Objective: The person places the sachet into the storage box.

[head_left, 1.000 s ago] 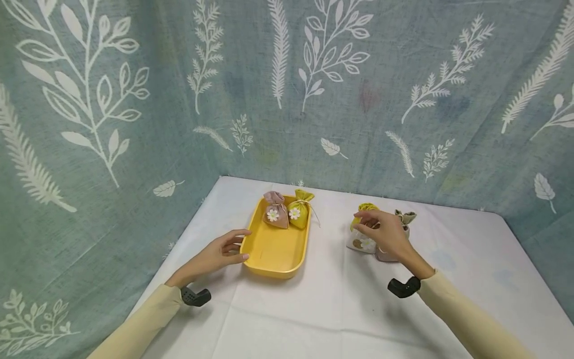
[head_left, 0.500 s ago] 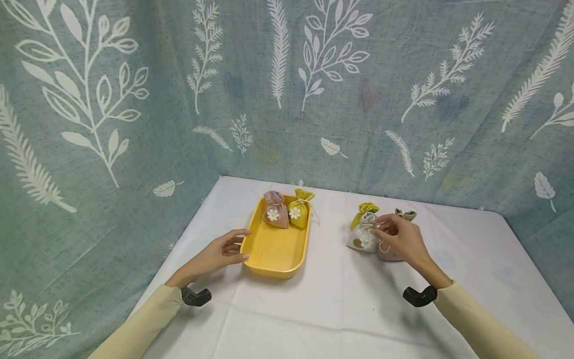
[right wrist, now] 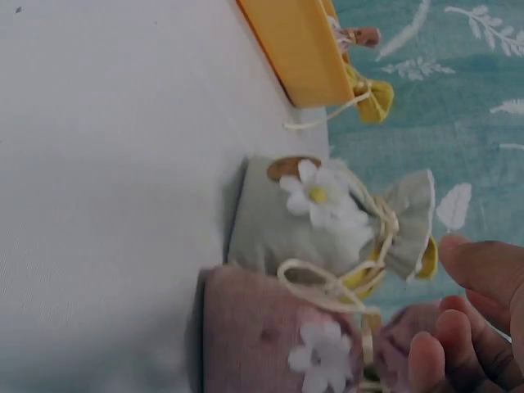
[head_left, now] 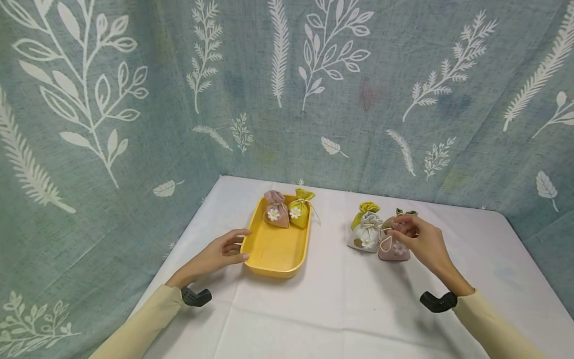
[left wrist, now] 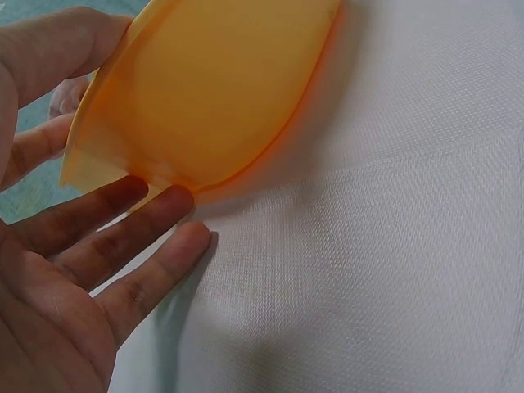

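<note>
In the head view the left hand (head_left: pixel 218 255) rests at the left side of a yellow tray (head_left: pixel 273 249), fingers spread. The left wrist view shows this hand (left wrist: pixel 106 262) touching the tray (left wrist: pixel 213 90). The right hand (head_left: pixel 426 243) is at the top of a pink pouch (head_left: pixel 394 251) with a white flower, partly covering it. In the right wrist view the thumb and fingers of the right hand (right wrist: pixel 483 319) stand apart beside the neck of the pink pouch (right wrist: pixel 254 327). A light grey pouch (head_left: pixel 364 237) stands just left of it.
Inside the tray's far end lean a mauve pouch (head_left: pixel 277 217) and a yellow-green pouch (head_left: pixel 299 212). Another yellow-green pouch (head_left: pixel 368 207) is behind the grey one, and a dark green pouch (head_left: pixel 409 213) behind the pink one. A leaf-patterned curtain (head_left: pixel 287 124) hangs behind the table.
The right hand has moved right, from above the grey and yellow-green pouches to the pink pouch, uncovering the grey one. The left hand and the tray have stayed put.
</note>
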Demonstrator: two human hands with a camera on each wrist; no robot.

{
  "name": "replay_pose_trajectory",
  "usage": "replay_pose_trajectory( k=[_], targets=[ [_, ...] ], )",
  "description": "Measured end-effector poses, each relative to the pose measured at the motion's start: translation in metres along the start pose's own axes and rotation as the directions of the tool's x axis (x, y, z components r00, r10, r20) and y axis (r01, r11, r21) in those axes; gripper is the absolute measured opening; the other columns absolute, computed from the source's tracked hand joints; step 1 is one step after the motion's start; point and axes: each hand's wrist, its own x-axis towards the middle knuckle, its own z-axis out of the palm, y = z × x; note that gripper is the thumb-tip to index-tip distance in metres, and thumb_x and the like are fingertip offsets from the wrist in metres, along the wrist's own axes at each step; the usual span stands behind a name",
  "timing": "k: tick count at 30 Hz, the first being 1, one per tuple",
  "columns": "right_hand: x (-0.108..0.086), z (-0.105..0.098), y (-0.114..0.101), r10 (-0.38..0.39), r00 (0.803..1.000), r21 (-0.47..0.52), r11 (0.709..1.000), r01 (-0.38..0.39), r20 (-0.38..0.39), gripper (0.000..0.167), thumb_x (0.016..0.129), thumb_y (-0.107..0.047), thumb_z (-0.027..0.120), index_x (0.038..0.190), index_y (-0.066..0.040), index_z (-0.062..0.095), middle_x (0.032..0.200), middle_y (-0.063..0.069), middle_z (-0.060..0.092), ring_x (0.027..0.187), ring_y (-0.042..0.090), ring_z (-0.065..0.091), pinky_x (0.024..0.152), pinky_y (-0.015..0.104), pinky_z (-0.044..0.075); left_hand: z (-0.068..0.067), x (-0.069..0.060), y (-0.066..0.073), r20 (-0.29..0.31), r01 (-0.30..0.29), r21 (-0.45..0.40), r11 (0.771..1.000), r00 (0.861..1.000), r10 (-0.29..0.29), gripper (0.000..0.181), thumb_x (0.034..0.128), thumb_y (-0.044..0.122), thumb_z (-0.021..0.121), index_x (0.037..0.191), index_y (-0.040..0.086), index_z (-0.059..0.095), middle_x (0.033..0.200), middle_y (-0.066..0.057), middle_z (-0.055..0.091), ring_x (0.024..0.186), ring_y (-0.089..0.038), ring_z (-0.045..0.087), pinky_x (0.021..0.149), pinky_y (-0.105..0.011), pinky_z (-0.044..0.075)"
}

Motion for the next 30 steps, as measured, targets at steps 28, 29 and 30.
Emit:
replay_pose_trajectory(
  k=[28, 29, 30],
  targets=[
    [-0.013, 0.004, 0.05, 0.252, 0.947, 0.046, 0.963, -0.266, 0.2, 0.064, 0.096, -0.051, 0.071, 0.133, 0.001, 0.064, 0.129, 0.024, 0.061, 0.095, 0.03, 0.067, 0.067, 0.036, 0.055, 0.0, 0.003, -0.001, -0.001, -0.004, -0.003, 1.0, 1.0, 0.004, 0.069, 0.094, 0.027, 0.079, 0.154, 0.027, 0.044, 0.151, -0.013, 0.049, 0.132, -0.03, 0.056, 0.111, -0.045, 0.047],
    [-0.013, 0.004, 0.05, 0.251, 0.946, 0.051, 0.962, -0.267, 0.204, 0.062, 0.096, -0.051, 0.071, 0.131, 0.0, 0.066, 0.129, 0.023, 0.061, 0.094, 0.028, 0.067, 0.067, 0.036, 0.055, 0.0, 0.003, -0.001, -0.001, -0.005, -0.003, 1.0, 1.0, 0.005, 0.069, 0.0941, 0.027, 0.079, 0.154, 0.026, 0.044, 0.151, -0.013, 0.049, 0.131, -0.03, 0.056, 0.11, -0.045, 0.047],
    [-0.013, 0.004, 0.05, 0.252, 0.945, 0.057, 0.962, -0.269, 0.208, 0.059, 0.096, -0.05, 0.071, 0.127, -0.001, 0.068, 0.128, 0.022, 0.061, 0.092, 0.027, 0.067, 0.066, 0.036, 0.055, 0.0, 0.003, -0.001, -0.001, -0.003, -0.004, 1.0, 1.0, 0.003, 0.069, 0.0939, 0.027, 0.079, 0.154, 0.026, 0.044, 0.151, -0.014, 0.05, 0.131, -0.03, 0.056, 0.11, -0.045, 0.048]
  ],
)
